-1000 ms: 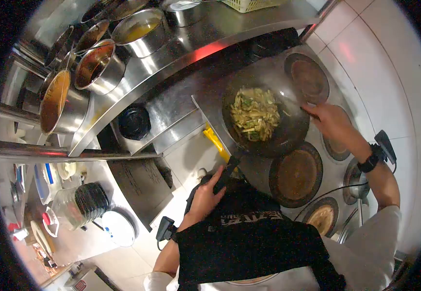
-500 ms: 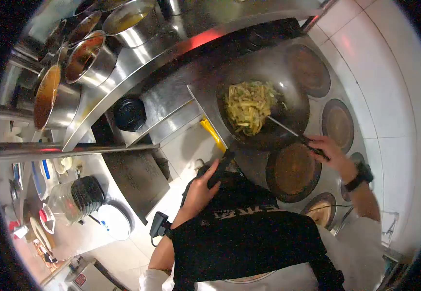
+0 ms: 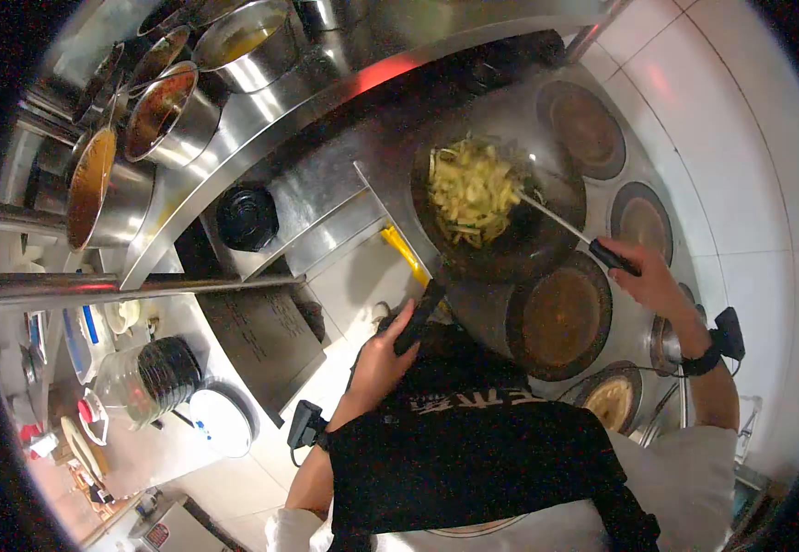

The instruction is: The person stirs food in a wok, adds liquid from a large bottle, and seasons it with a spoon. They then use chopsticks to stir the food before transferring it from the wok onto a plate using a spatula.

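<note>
Two hands, both clamped on tools. Left hand wrapped tight round black wok handle, just in front of the dark apron. Handle long axis running up and right from the fist, meeting near rim of wok. Wok dark, round, set on steel stove top, loaded with pale yellow-green strips heaped toward its far-left side. Right hand fisted round black grip of long utensil; thin metal shaft pointing up-left, over the rim into the strips (head end buried, shape unclear). Brown round burner opening just beside wok. Steel pots well apart, far left.
</note>
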The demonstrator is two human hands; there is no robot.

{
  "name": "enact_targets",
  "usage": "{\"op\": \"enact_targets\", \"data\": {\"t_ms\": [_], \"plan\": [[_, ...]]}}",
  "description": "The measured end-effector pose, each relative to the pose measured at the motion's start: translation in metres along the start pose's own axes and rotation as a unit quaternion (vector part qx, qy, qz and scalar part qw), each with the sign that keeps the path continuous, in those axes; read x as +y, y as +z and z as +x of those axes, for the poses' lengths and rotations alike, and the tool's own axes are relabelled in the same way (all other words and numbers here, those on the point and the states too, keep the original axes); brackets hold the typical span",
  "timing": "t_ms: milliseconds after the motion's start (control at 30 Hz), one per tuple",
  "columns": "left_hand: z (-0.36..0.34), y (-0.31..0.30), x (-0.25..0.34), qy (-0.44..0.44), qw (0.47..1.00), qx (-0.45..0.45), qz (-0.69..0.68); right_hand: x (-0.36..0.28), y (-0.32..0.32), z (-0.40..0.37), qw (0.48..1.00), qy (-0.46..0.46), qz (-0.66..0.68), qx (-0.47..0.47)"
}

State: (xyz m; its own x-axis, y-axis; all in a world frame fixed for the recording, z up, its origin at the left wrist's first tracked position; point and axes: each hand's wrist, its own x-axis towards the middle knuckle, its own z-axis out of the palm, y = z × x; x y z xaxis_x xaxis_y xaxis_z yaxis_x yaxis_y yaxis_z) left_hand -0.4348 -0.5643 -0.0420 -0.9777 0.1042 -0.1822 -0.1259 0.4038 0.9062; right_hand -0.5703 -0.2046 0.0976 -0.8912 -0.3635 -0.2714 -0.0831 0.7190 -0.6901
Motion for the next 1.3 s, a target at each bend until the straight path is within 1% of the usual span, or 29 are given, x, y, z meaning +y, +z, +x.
{"op": "enact_targets", "data": {"t_ms": [33, 67, 133, 200, 267, 300, 333, 367, 433, 467, 533, 567, 600, 633, 667, 733, 767, 800, 833, 867, 900, 933, 1067, 1133, 1167, 1200, 1233, 1267, 1300], "plan": [[0.001, -0.001, 0.001, 0.000, 1.000, -0.001, 0.000, 0.001, 0.002, 0.000, 0.976, -0.172, -0.131, 0.026], [0.001, -0.002, 0.003, 0.017, 1.000, 0.006, 0.010, -0.012, 0.001, -0.003, 0.976, -0.170, -0.131, 0.026], [0.001, -0.003, 0.006, 0.035, 0.999, 0.011, 0.019, -0.048, -0.003, -0.010, 0.989, 0.041, -0.137, 0.025], [0.002, -0.005, 0.007, -0.012, 1.000, -0.010, 0.022, -0.033, -0.021, -0.013, 0.989, 0.021, -0.144, 0.030], [0.002, -0.005, 0.007, -0.018, 0.999, -0.013, 0.028, -0.039, -0.034, -0.014, 0.988, 0.003, -0.150, 0.035], [0.002, -0.005, 0.006, -0.024, 0.999, -0.015, 0.037, -0.060, -0.044, -0.015, 0.985, 0.154, -0.075, -0.032], [0.003, -0.006, 0.006, -0.024, 0.999, -0.016, 0.036, -0.071, -0.049, -0.015, 0.949, 0.300, 0.004, -0.098], [0.003, -0.006, 0.005, -0.028, 0.999, -0.020, 0.028, -0.061, -0.049, -0.018, 0.949, 0.301, 0.003, -0.098], [0.003, -0.006, 0.005, -0.033, 0.999, -0.025, 0.020, -0.018, -0.036, -0.025, 0.904, 0.332, 0.215, -0.161], [0.003, -0.006, 0.006, -0.039, 0.999, -0.028, 0.017, 0.002, -0.016, -0.022, 0.904, 0.333, 0.216, -0.161], [0.003, -0.006, 0.005, -0.045, 0.998, -0.029, 0.015, 0.032, 0.021, -0.014, 0.915, 0.284, 0.263, -0.114], [0.004, -0.003, 0.002, -0.005, 1.000, -0.008, 0.016, 0.022, 0.031, -0.009, 0.915, 0.283, 0.264, -0.115], [0.004, -0.002, -0.001, 0.036, 0.999, 0.013, 0.018, 0.008, 0.045, -0.002, 0.895, 0.270, 0.348, -0.066], [0.004, -0.002, -0.001, 0.036, 0.999, 0.015, 0.020, 0.000, 0.051, 0.003, 0.867, 0.254, 0.429, -0.016], [0.003, -0.002, -0.001, 0.026, 1.000, 0.010, 0.014, 0.002, 0.049, 0.004, 0.867, 0.251, 0.431, -0.016], [0.005, -0.004, 0.002, 0.018, 1.000, 0.005, 0.007, 0.009, 0.041, 0.006, 0.915, 0.241, 0.321, 0.024], [0.005, -0.005, 0.005, -0.007, 1.000, -0.005, 0.019, -0.003, 0.032, 0.007, 0.915, 0.243, 0.321, 0.026], [0.005, -0.006, 0.008, -0.032, 0.999, -0.015, 0.030, -0.026, 0.017, 0.007, 0.950, 0.241, 0.198, 0.003], [0.005, -0.006, 0.009, -0.032, 0.999, -0.017, 0.029, -0.038, 0.009, 0.008, 0.969, 0.235, 0.073, -0.020], [0.005, -0.006, 0.010, -0.017, 1.000, -0.009, 0.024, -0.027, 0.008, 0.008, 0.969, 0.237, 0.072, -0.020], [0.006, -0.006, 0.010, -0.002, 1.000, 0.000, 0.018, -0.009, 0.005, 0.007, 0.996, 0.076, -0.044, 0.003], [0.005, -0.006, 0.010, -0.002, 1.000, 0.000, 0.017, 0.001, 0.004, 0.006, 0.983, -0.087, -0.160, 0.025], [0.006, -0.006, 0.008, -0.008, 1.000, 0.001, 0.017, -0.025, 0.006, 0.000, 0.971, -0.054, -0.228, 0.052], [0.006, -0.008, 0.008, -0.012, 1.000, 0.001, 0.013, -0.025, 0.023, -0.003, 0.897, -0.023, -0.426, 0.117], [0.005, -0.010, 0.008, -0.015, 1.000, -0.011, 0.025, -0.005, 0.037, -0.005, 0.897, -0.025, -0.426, 0.117], [0.007, -0.014, 0.008, -0.018, 0.999, -0.021, 0.036, 0.030, 0.054, -0.005, 0.900, 0.017, -0.428, 0.078], [0.008, -0.016, 0.007, -0.015, 0.999, -0.014, 0.037, 0.046, 0.063, -0.005, 0.900, 0.057, -0.430, 0.041], [0.007, -0.018, 0.005, -0.012, 0.999, -0.022, 0.037, 0.039, 0.062, -0.008, 0.900, 0.049, -0.432, 0.047], [0.009, -0.020, 0.003, -0.007, 0.999, -0.024, 0.039, 0.026, 0.057, -0.007, 0.921, 0.002, -0.387, 0.038]]}}
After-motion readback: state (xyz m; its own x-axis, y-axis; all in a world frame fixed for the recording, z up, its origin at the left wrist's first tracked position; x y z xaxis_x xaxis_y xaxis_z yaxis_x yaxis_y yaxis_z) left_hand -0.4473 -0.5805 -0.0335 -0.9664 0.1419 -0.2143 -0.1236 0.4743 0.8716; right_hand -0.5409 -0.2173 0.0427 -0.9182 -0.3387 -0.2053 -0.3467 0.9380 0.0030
